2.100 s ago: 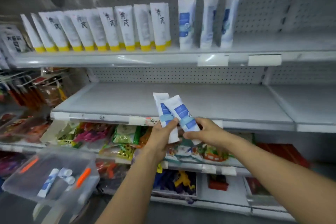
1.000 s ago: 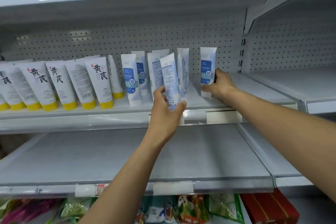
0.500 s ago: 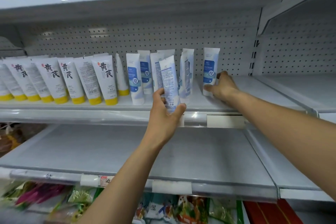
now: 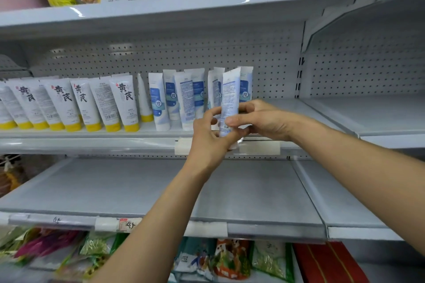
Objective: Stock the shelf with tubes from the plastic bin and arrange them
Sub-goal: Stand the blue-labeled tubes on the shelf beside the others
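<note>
A white and blue tube (image 4: pixel 228 99) stands upright in front of the middle shelf (image 4: pixel 92 142), cap down, its printed back facing me. My left hand (image 4: pixel 210 135) grips its lower end from below. My right hand (image 4: pixel 259 122) pinches the same tube from the right with thumb and fingers. Behind it, several matching blue and white tubes (image 4: pixel 158 103) stand on the shelf, one (image 4: pixel 245 86) directly behind the held tube. The plastic bin is out of view.
Several white tubes with yellow caps (image 4: pixel 124 103) fill the shelf's left part. The grey shelf below (image 4: pixel 241 193) is bare, and the shelf at right (image 4: pixel 368 115) too. Packaged food sits on the top shelf (image 4: pixel 161 4) and snack bags (image 4: pixel 230 257) on the lowest.
My right hand has left the rightmost tube standing on the shelf and come left to pinch the tube in my left hand. My left hand has carried that tube right and slightly up.
</note>
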The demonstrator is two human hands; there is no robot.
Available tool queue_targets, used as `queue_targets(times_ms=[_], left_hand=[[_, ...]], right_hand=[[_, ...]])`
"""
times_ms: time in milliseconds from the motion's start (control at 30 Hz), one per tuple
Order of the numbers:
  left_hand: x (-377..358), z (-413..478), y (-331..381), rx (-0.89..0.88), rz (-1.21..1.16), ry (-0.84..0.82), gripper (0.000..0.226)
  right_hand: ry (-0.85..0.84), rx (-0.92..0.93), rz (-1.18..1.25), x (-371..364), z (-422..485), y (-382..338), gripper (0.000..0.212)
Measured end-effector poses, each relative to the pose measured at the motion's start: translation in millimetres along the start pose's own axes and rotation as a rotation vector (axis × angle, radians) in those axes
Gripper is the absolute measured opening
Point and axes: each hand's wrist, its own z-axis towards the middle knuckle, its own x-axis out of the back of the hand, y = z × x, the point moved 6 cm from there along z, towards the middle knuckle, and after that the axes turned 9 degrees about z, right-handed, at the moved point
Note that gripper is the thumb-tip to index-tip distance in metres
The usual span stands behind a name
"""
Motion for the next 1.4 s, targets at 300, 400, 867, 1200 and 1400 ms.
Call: queue_targets(times_ms=[300,400,867,1200,1400], left_hand=[[15,10,2,-0.116,0.631,0.046,0.038],[19,10,-5,-0.122,0.785,0.060,0.037],[20,19,-13,-0.118,0.842,0.027,0.044],[28,3,-11,-0.098,0.848,0.070,0.040],[47,-40,-20,-0.064,0.863,0.200,0.025]], right_hand=[[0.406,0.125,-0.105,26,-5,-18,0.024],[0.503,0.146,-0.120,33,2,-16,0.029],[0.549,0.051,-0.237,33,22,7,0.051],[0.642,0.052,-0.489,39,-15,6,0.051],[0.447,0.289,-0.651,-18,-42,14,0.025]])
